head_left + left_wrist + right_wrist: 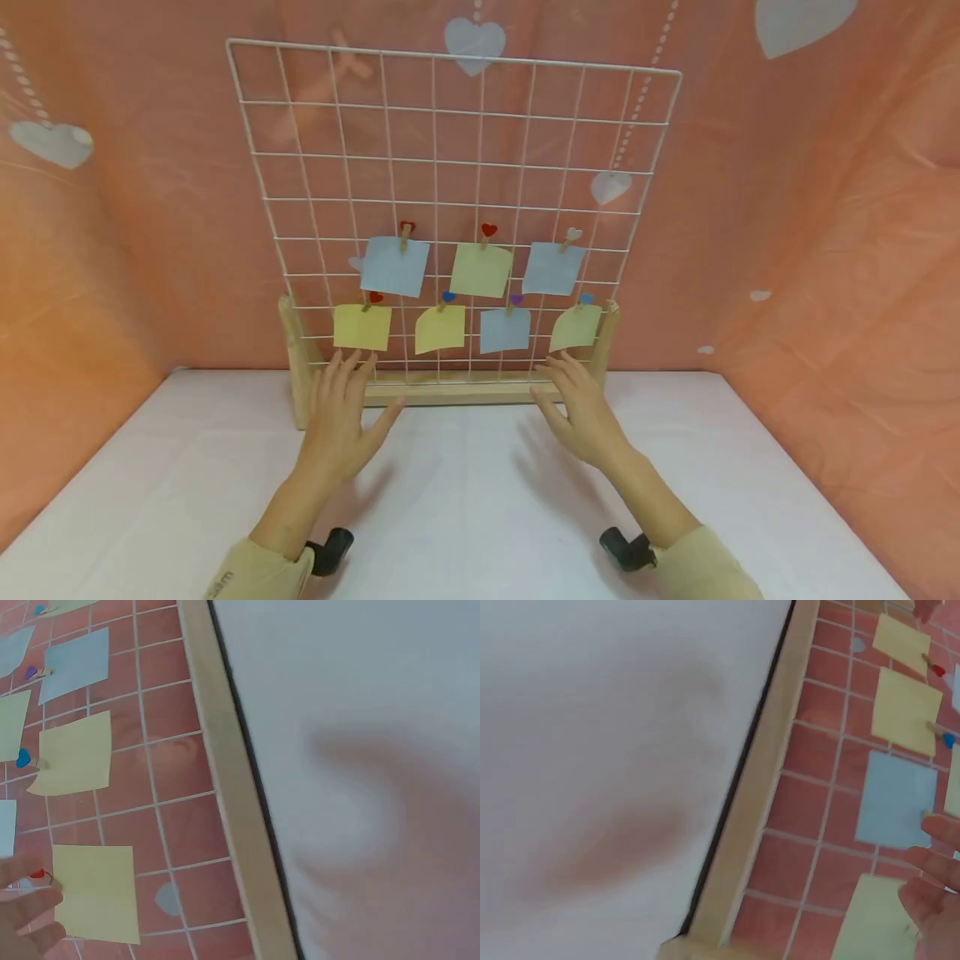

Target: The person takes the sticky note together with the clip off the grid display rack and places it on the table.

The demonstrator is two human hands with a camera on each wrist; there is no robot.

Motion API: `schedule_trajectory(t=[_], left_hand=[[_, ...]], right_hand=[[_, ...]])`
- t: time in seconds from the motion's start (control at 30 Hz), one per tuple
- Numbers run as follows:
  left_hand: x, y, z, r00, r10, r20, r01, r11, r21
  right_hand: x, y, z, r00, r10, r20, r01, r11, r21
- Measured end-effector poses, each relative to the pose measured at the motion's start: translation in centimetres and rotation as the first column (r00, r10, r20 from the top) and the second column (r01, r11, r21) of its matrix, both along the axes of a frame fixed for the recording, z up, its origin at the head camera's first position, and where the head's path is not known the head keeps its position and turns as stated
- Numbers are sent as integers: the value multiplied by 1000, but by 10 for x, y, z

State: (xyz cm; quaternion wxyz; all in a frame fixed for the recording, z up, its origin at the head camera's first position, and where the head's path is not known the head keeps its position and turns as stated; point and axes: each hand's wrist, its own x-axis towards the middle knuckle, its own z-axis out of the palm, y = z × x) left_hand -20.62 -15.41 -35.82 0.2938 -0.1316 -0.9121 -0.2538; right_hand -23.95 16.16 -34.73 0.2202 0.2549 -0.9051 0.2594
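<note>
My left hand (341,425) hovers over the table in front of the rack's left end, fingers spread and holding nothing. Nearest to it is a yellow note (362,327) clipped low on the white wire grid (455,158). Opposite, my right hand (585,417) is held with straight, spread fingers below a pale green note (575,327), also holding nothing. Several notes hang in two rows by small wooden clothespins with heart tops, among them a blue note (394,266) and a green note (482,269) in the upper row.
A wooden stand (450,393) carries the grid at the back of the white table (465,500). Orange cloth (825,250) with pale hearts encloses the back and sides. Each wrist wears a black camera mount (330,552).
</note>
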Motion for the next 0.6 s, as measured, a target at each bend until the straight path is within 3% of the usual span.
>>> schedule_trajectory(t=[0.17,0.27,0.47,0.6], left_hand=[[-13,-1,14,993,-13,-116,29,990,135],[-19,-2,22,992,-4,-130,32,977,210],[-24,-8,38,995,31,-99,-5,965,261],[-29,-14,50,990,48,-135,-11,964,265]], right_hand=[[-11,-20,18,995,44,-94,-53,994,-99],[-19,-31,29,989,76,-131,-96,983,-155],[-29,-49,47,987,120,-110,-144,960,-240],[-34,-61,64,989,140,-49,-148,946,-288]])
